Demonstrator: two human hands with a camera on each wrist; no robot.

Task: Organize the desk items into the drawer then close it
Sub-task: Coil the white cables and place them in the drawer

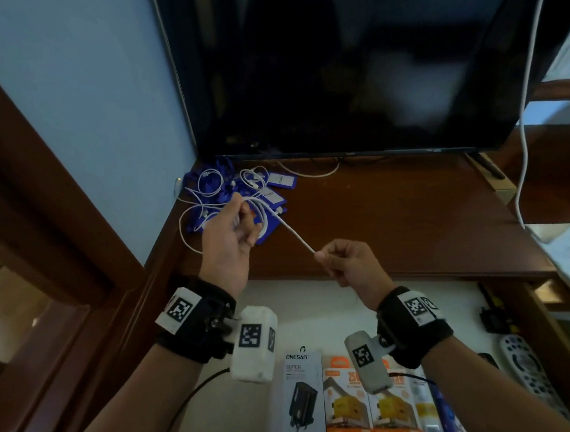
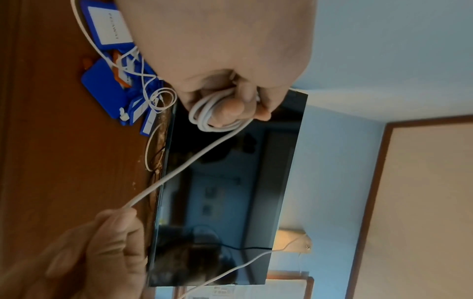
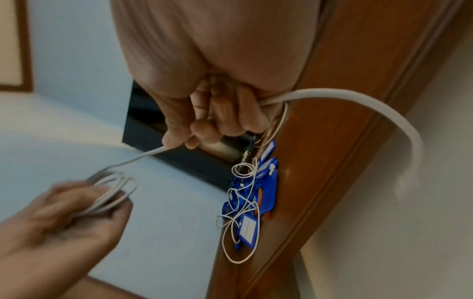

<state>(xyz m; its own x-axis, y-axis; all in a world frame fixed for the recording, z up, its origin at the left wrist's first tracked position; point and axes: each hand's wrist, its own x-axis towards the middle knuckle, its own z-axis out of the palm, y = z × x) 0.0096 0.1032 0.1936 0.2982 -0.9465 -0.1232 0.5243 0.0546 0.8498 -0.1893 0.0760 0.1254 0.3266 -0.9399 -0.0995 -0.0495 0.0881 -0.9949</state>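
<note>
Left hand (image 1: 228,240) raised over the desk (image 1: 395,215), fingers curled round a coiled bundle of the white cable (image 1: 293,232). Cable runs taut from the coil down-right to the right hand (image 1: 349,262), which pinches it between thumb and forefinger; the rest passes through that fist. More white cables and blue tags (image 1: 276,186) lie on the desk's back-left corner, beyond the left hand. Drawer (image 1: 317,311) open below, holding boxed chargers (image 1: 301,397).

Right hand (image 3: 217,113) pinches white cable (image 3: 143,156); left hand (image 3: 76,214) holds its coil.
</note>
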